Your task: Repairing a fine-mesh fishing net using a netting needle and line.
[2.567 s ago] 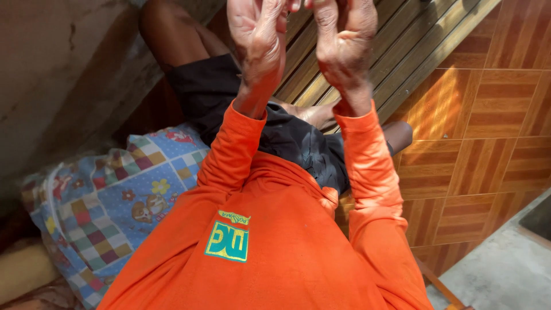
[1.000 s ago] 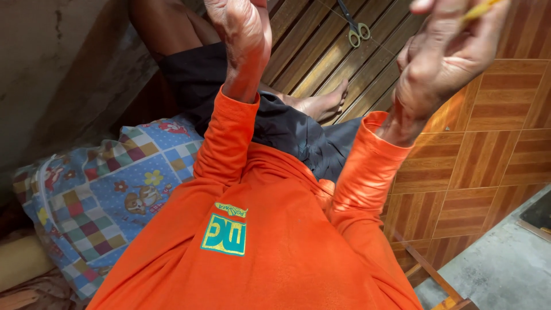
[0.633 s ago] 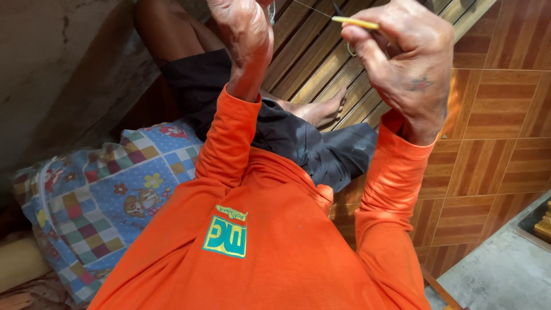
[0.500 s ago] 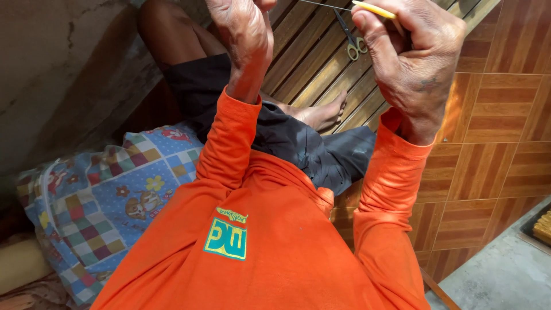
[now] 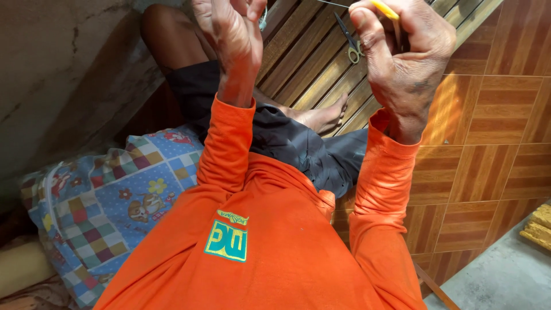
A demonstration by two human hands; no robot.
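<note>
At nine o'clock lies a blue patchwork cushion with cartoon animal prints (image 5: 109, 201), beside your orange long-sleeved shirt (image 5: 275, 252). At eleven o'clock your left hand (image 5: 229, 40) is raised with fingers curled together; whether it grips anything you cannot tell, as its fingertips leave the frame. A thin pale thread (image 5: 333, 3) runs from it toward one o'clock, where your right hand (image 5: 404, 57) is pinched shut on a slim yellow stick (image 5: 383, 8). Between the hands, at twelve o'clock, small metal scissors with greenish handles (image 5: 350, 43) lie on the brown slatted wooden bench (image 5: 304, 63), near your bare foot (image 5: 324, 117).
</note>
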